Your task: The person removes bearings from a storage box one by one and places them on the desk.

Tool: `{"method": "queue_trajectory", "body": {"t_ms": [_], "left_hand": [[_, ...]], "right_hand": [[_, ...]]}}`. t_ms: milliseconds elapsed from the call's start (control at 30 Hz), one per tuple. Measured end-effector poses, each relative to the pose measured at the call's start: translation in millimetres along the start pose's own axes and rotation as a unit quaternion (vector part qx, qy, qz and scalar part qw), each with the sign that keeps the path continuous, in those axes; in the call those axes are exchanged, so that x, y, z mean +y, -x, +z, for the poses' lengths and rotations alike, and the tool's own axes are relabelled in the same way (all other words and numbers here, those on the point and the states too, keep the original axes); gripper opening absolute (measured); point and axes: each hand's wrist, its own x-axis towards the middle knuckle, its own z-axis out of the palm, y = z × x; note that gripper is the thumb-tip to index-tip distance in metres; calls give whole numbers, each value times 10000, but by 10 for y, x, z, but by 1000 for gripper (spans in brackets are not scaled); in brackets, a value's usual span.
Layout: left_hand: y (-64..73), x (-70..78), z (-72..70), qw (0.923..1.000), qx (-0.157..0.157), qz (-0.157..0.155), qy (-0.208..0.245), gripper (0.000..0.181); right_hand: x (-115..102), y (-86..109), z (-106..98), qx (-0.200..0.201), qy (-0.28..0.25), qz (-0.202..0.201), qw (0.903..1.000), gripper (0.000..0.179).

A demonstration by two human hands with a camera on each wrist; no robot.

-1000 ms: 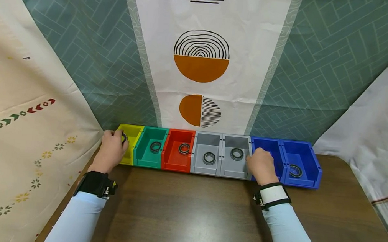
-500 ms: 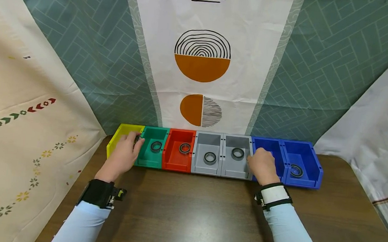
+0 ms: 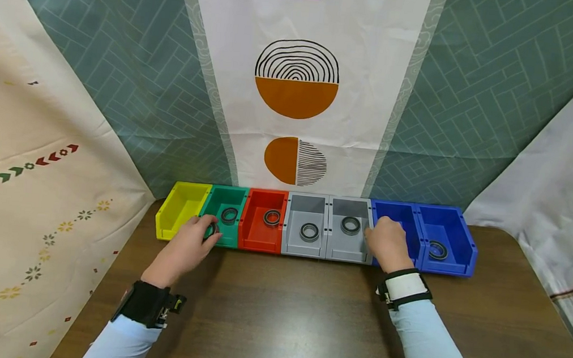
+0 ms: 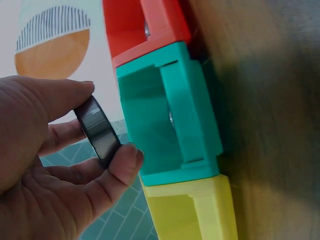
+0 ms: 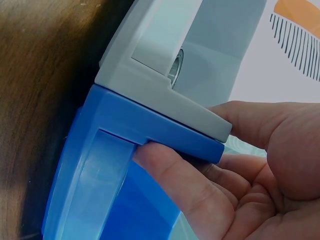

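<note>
Tabletop (image 3: 275, 303) before patterned cloth (image 3: 296, 97), dark ring (image 4: 99, 131) in left grip (image 3: 184, 252), bin walls (image 5: 170, 132) in right grip (image 3: 389, 246)

Held bearing (image 4: 98, 131) partly hidden, both sleeves (image 3: 435, 348) cropped

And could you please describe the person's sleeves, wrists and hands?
Both sleeves are pale blue. The left wristband is black with a small attachment; the right wristband is white with black straps. The left hand and right hand are bare.
</note>
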Motion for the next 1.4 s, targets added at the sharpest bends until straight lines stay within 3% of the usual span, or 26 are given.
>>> {"method": "queue_trajectory", "body": {"t_ms": [267,500,867,1200,1400], "left_hand": [[98,-43,132,9998,-26,-8,-192,39],[165,-126,270,9988,-262,-261,-308,41],[181,-222,443,9976,-368,-246,-531,39],[212,-237,539,9964,-79,-20,-840,35],[217,-217,551,9957,-108,-37,-914,37]], "right_hand": [[0,3,-9,-90,-67,84,9999,35],[5,-14,4,-37,-94,32,9999,34],[12,-3,5,-76,-96,54,9999,35],[20,-4,10,-87,-168,81,9998,34],[20,-11,2,-84,-167,98,9998,34]]}}
